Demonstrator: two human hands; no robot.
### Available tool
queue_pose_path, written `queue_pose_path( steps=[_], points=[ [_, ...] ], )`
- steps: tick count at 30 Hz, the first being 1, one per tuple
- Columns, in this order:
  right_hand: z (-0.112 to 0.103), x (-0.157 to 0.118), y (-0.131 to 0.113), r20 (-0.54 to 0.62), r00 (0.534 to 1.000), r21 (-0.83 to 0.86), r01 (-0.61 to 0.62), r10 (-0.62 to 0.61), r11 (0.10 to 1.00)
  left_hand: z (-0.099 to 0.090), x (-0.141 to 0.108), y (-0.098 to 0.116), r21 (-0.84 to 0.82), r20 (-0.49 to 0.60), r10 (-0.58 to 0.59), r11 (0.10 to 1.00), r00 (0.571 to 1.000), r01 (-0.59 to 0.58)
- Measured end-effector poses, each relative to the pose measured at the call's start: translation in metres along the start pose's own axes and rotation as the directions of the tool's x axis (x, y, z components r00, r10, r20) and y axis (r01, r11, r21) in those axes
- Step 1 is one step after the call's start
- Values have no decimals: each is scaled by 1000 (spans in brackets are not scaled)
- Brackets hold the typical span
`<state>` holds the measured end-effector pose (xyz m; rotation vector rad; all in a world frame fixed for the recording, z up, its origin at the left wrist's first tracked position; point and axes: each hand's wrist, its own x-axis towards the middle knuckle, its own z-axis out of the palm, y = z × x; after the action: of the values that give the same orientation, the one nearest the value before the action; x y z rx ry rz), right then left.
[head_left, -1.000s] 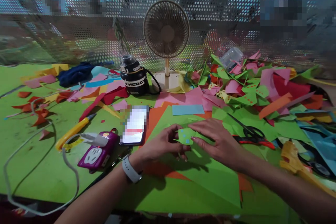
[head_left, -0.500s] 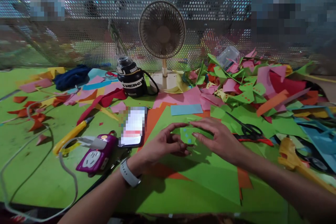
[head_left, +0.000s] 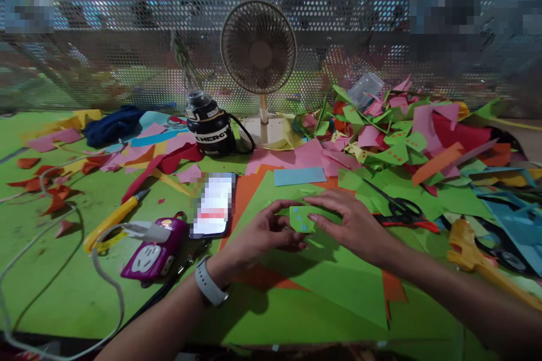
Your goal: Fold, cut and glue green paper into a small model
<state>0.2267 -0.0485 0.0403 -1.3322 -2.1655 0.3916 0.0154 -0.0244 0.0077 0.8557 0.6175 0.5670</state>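
Between my two hands is a small folded piece of green paper (head_left: 300, 219) with several light-blue dots. My right hand (head_left: 345, 217) grips its right side, thumb on the dotted face and fingers behind the top edge. At its left, my left hand (head_left: 271, 228) curls around the paper, forefinger along the top edge and the other fingers bent underneath. Both hands hover over large green sheets (head_left: 339, 276), with orange paper (head_left: 271, 276) showing beneath them. A light-blue paper strip (head_left: 300, 176) lies just beyond my fingers.
Scissors (head_left: 404, 208) lie right of my hands, near a yellow glue gun (head_left: 466, 242). On the left are a phone (head_left: 215, 203), a purple power adapter (head_left: 158, 248) with a white cable, and a yellow cutter (head_left: 112, 220). A fan (head_left: 259, 48), black bottle (head_left: 208, 130) and paper scraps (head_left: 393, 135) stand behind.
The green dotted paper has turned slightly, so its dotted face shows a little more. Both hands stay in almost the same place. The whole view has shifted slightly.
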Motion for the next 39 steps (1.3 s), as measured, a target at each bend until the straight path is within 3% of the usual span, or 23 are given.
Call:
queue_pose_path(
  steps=[23,30,39],
  points=[
    [2,-3,2,-5,1000,24,-22,22,999,-2,1,-1,34,-4,7,999,1000,-7],
    [-2,-2,-1,8,998,100,-68,67,993,0,-1,1,99,-44,44,994,998,-40],
    [4,-3,-3,42,991,178,-132,127,975,6,4,-6,187,-192,140,977,971,-104]
  ],
)
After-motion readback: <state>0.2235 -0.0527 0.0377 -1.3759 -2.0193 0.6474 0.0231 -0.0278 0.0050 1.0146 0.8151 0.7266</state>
